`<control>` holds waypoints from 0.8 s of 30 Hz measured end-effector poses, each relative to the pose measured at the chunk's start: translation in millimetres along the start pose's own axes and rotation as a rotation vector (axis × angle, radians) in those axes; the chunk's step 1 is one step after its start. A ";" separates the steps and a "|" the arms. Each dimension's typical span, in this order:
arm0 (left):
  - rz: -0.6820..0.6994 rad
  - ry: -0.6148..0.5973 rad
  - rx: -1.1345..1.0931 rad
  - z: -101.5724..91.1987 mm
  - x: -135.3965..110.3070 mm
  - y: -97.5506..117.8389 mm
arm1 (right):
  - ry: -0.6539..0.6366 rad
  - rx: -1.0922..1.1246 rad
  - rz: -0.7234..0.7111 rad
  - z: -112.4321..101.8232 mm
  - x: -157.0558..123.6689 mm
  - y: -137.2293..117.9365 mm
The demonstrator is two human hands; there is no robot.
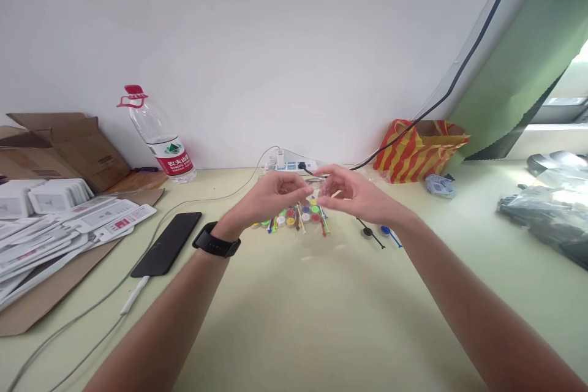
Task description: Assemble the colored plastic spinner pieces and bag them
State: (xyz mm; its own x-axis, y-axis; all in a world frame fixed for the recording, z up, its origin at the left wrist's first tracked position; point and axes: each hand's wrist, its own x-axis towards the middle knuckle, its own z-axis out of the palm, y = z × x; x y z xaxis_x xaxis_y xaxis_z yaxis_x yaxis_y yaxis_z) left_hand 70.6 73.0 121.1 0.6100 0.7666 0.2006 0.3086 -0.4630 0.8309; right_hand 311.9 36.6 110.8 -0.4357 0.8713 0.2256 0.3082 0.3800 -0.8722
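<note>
My left hand and my right hand are raised close together, palms facing, above the far middle of the table. The fingers of both are curled, thumb near fingertips. Something small and clear seems to show at the fingertips, too faint to name. Beneath and behind them lies a cluster of small coloured discs with thin plastic arrows in several colours; my hands hide part of it. To the right, near my right wrist, lie a black arrow with a round disc and a blue arrow with a disc.
At left are a phone on a cable, white tags, an open cardboard box and a large water bottle. A power strip lies by the wall. A striped bag and plastic-wrapped dark items stand at right.
</note>
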 end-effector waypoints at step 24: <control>0.580 -0.108 0.636 38.8 -34.6 69.3 | -0.185 0.163 0.141 -10.7 -12.4 -20.0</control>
State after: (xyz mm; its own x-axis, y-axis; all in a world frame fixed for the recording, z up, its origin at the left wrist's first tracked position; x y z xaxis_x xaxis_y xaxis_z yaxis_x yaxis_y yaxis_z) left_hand 99.2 -2.9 151.7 0.8537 0.3005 0.4254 0.2570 -0.9535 0.1578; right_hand 320.2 21.5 130.2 -0.5495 0.8351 0.0274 0.2431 0.1912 -0.9510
